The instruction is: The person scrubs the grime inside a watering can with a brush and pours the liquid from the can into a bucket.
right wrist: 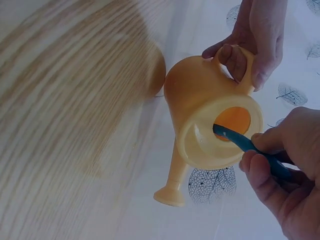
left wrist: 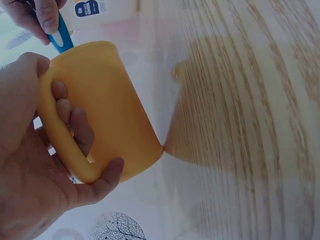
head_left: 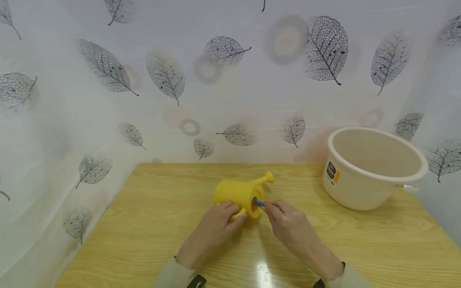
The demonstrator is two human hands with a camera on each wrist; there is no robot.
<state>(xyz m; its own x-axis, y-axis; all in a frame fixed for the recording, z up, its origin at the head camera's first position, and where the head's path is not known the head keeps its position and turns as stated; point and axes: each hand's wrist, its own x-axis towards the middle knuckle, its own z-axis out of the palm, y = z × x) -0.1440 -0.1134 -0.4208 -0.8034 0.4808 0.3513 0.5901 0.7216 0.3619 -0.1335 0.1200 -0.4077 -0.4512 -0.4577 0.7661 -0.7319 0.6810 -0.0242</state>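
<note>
A yellow watering can [head_left: 232, 192] lies tipped on its side, its opening turned to the right and its spout pointing away. In the left wrist view, the rim of its base touches the tabletop. My left hand [head_left: 215, 226] grips the can's loop handle [left wrist: 62, 135], with fingers passed through it. My right hand [head_left: 293, 225] pinches a slim blue-and-white handle [right wrist: 242, 142]. That tool reaches through the can's round opening, and its far end is hidden inside, so its kind does not show.
A large cream bucket [head_left: 360, 196] with a label stands at the right of the wood-grain table [head_left: 162, 184]. Behind the table and along its sides hangs a pale sheet [head_left: 245, 96] printed with dark leaves.
</note>
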